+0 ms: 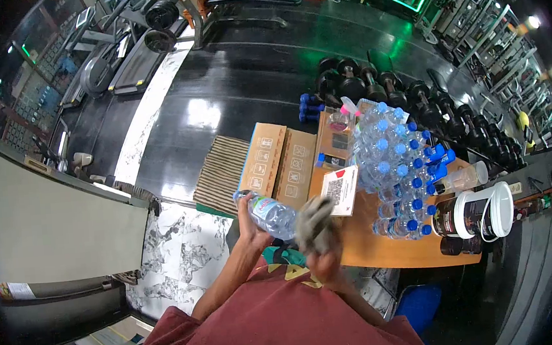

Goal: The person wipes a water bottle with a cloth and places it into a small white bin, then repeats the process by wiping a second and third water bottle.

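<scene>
My left hand (249,223) is closed around a clear plastic water bottle (271,215), near its cap end; the bottle lies tilted in front of my chest. In my right hand (325,259) is a bunched grey cloth (316,226), blurred, close to the bottle's base. Whether the cloth touches the bottle I cannot tell. Many water bottles with blue caps (384,157) stand grouped on the orange table (366,253). A white card with a printed code (340,191) stands by the table's left side, just beyond the cloth.
Cardboard boxes (295,164) sit left of the table, beside a striped mat (220,167). White tubs (499,210) stand at the table's right end. Dumbbells (422,99) line the far side. A blue chair (419,304) is at the lower right. Treadmills (144,63) stand far left.
</scene>
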A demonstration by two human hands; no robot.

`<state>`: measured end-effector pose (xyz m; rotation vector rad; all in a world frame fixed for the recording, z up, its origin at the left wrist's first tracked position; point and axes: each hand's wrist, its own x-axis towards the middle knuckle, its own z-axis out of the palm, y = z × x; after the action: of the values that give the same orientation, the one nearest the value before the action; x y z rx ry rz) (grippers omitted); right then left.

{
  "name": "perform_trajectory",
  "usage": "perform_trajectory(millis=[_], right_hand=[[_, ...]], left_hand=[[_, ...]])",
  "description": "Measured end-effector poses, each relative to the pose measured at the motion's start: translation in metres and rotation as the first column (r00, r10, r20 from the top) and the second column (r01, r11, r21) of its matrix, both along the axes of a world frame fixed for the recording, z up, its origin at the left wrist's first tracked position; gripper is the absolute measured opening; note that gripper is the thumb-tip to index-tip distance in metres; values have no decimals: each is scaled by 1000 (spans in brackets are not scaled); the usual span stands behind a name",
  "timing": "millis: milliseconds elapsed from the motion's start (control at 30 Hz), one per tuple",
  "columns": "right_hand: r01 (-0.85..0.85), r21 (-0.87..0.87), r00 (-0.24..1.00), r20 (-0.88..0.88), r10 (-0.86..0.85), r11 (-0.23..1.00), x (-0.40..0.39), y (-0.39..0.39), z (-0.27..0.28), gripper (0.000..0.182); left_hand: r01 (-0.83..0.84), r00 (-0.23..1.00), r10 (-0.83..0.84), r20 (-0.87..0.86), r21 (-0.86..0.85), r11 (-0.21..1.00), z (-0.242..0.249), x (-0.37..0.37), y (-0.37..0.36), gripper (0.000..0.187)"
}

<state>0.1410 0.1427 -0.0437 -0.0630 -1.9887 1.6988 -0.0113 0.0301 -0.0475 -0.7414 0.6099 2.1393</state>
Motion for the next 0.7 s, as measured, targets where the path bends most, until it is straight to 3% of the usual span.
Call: perform_trajectory(millis=[33,67,100,133,200,233,267,333,367,400,467,500,533,567,600,633,667,700], right_hand=[[33,347,997,-75,-8,937,-5,-3,27,44],[85,647,989,-145,13,758,-11,-6,62,45],[6,761,999,-37,35,649,-12,-9,75,43],[6,760,999,-37,34,650,-11,-7,63,43],[113,640,977,-212,34,760,-12,6,28,38],[160,597,967,-254,-4,786,-13,12,17,40],[157,597,967,-253,-1,787,-15,16,16,40],[255,609,947,-2,-320,751,-16,25,15,39],[256,511,955,0,-297,821,-20,30,13,36],[256,510,955,-2,-296,821,-18,28,12,36],[431,374,891,-35,-452,821,-12,19,17,32],[444,421,880,-38,-474,791,-8,4,33,29],[442,420,880,-35,-473,792,-9,-1,42,29],[270,473,962,-155,-223,839,-13,-2,51,30],[99,544,967,-251,49,833,-14,-4,60,31],[58,742,996,-84,7,668,-11,-9,75,35],[57,742,996,-83,7,668,-10,-9,67,35],[122,696,986,-168,-5,708,-10,-5,51,36]], left_hand=[[101,994,-98,-44,72,992,-34,-6,-8,50],[201,977,-190,-94,139,970,-52,-10,-11,59],[190,981,-186,-63,65,980,-21,-4,-6,65],[190,980,-186,-63,63,980,-4,-1,-4,65],[107,993,-109,-50,-33,994,19,1,1,43],[-8,1000,8,-2,-62,998,31,5,6,45],[-11,1000,11,-1,-62,998,25,4,3,45],[10,1000,-8,-19,77,997,10,0,-6,46],[20,999,-19,-40,24,1000,17,1,-6,45],[19,999,-18,-41,24,1000,16,1,-4,45],[11,1000,-11,-5,28,1000,14,4,-1,45],[18,999,-20,43,46,999,16,5,0,46],[17,999,-19,44,44,999,15,6,-1,46],[60,998,-60,2,24,998,12,4,-1,46],[104,994,-104,-38,3,995,7,2,0,47],[161,987,-157,-32,153,975,-7,1,-4,48],[160,987,-157,-32,152,975,0,3,-3,48],[129,990,-127,-68,27,991,14,6,-2,47]])
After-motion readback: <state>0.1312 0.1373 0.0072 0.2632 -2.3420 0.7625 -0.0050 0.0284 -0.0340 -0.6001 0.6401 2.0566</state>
